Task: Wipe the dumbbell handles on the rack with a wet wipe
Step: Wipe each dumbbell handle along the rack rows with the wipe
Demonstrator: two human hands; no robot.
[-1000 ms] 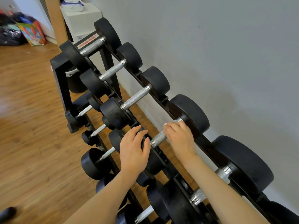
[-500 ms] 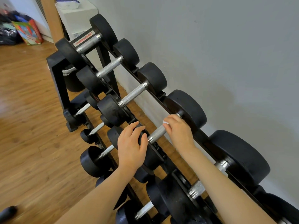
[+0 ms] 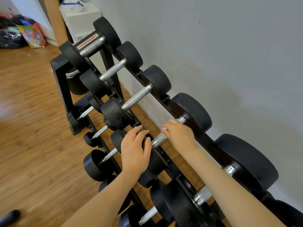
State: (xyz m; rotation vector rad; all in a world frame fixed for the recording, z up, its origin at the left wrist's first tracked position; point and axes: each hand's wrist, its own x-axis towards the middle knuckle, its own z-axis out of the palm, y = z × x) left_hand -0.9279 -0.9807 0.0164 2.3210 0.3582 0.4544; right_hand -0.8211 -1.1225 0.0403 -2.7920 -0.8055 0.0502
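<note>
A black tiered rack (image 3: 60, 74) along the grey wall carries several black dumbbells with knurled metal handles. My right hand (image 3: 178, 133) is wrapped over the handle (image 3: 159, 139) of the fourth dumbbell on the top tier, with a white wet wipe (image 3: 164, 128) showing at my fingertips. My left hand (image 3: 135, 149) rests flat, fingers spread, on that dumbbell's near black head. The far head (image 3: 191, 112) sits against the wall side. Farther up the tier, other handles (image 3: 136, 98) lie bare.
Lower tiers hold smaller dumbbells (image 3: 96, 164). A white box (image 3: 82, 18) with a wipes pack (image 3: 72, 4) on it stands behind the rack. Bags (image 3: 32, 35) sit at the far left on the wooden floor (image 3: 29, 128). A dark object (image 3: 8, 217) lies at bottom left.
My right hand has slid along the handle toward the wall-side head, baring more of the handle's near end. My left hand stays on the near head.
</note>
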